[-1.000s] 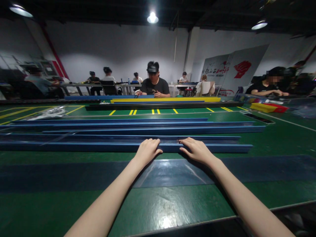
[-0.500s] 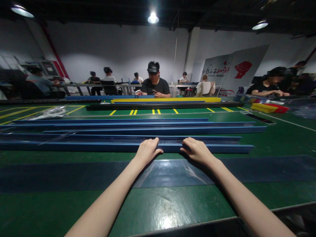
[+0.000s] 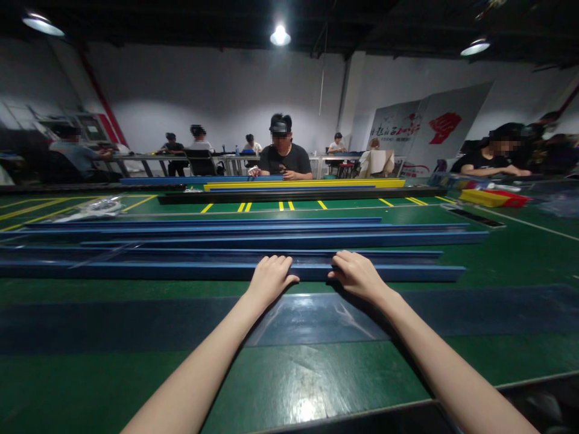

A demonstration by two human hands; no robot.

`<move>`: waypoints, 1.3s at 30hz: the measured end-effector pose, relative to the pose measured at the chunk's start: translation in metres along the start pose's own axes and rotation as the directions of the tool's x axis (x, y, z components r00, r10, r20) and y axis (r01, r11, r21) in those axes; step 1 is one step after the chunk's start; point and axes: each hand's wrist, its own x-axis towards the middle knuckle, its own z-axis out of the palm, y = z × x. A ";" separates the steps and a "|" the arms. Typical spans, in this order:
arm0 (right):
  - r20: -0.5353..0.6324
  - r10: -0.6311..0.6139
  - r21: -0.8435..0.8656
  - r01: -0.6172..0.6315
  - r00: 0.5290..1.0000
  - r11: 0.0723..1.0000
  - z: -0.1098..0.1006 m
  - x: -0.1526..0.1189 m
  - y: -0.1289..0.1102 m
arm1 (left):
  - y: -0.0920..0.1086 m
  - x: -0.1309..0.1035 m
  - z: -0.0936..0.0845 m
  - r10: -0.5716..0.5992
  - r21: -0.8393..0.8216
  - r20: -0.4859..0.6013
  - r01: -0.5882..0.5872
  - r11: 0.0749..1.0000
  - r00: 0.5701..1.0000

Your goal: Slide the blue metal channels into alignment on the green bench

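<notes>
A long blue channel strip (image 3: 398,273) lies crosswise on the green table (image 3: 289,374). My left hand (image 3: 270,278) is closed over its near wall, thumb on the near side and fingers reaching inside. A short way to the right, my right hand (image 3: 358,274) grips the same wall with curled fingers. Between me and the channel lies a flat, clear plastic strip (image 3: 312,316), with both forearms passing above it. More blue channel strips (image 3: 289,235) rest just beyond my hands.
A phone (image 3: 474,216) lies at the right, near yellow and red trays (image 3: 493,198). Farther back are a yellow strip (image 3: 307,183) and a black strip (image 3: 289,195). Crumpled clear plastic (image 3: 102,208) sits at the left. A co-worker (image 3: 284,160) sits opposite.
Both hands keep their hold on the channel's near wall. My right hand has shifted very slightly to the left; the strips look unmoved.
</notes>
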 end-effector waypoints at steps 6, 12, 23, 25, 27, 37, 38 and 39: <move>0.030 -0.027 -0.055 0.028 0.999 0.998 -0.005 0.003 0.002 | 0.000 -0.001 -0.001 0.020 0.005 0.003 -0.020 1.000 1.000; 0.085 0.024 -0.059 -0.019 0.996 0.998 -0.013 -0.009 0.018 | -0.001 0.000 -0.003 0.021 -0.011 0.011 -0.021 1.000 1.000; 0.168 0.167 -0.039 -0.162 0.972 0.986 -0.017 -0.020 0.035 | -0.001 0.000 0.002 0.008 -0.010 -0.022 -0.008 1.000 1.000; 0.173 0.157 -0.032 -0.154 0.972 0.988 -0.017 -0.020 0.034 | -0.001 0.000 0.003 0.006 -0.006 -0.030 -0.006 1.000 1.000; 0.170 0.144 -0.026 -0.142 0.975 0.990 -0.015 -0.020 0.032 | -0.001 0.000 0.003 0.005 -0.006 -0.034 -0.005 1.000 0.999; 0.152 0.085 -0.025 -0.082 0.985 0.996 -0.002 -0.001 -0.002 | -0.001 0.000 0.002 0.014 -0.015 -0.043 -0.015 1.000 0.999; 0.155 0.087 -0.022 -0.084 0.984 0.996 -0.002 -0.001 -0.002 | -0.001 0.000 0.002 0.013 -0.017 -0.038 -0.013 1.000 0.999; 0.159 0.090 -0.020 -0.088 0.983 0.996 -0.002 -0.001 -0.002 | -0.001 0.000 0.001 0.010 -0.020 -0.032 -0.011 1.000 0.999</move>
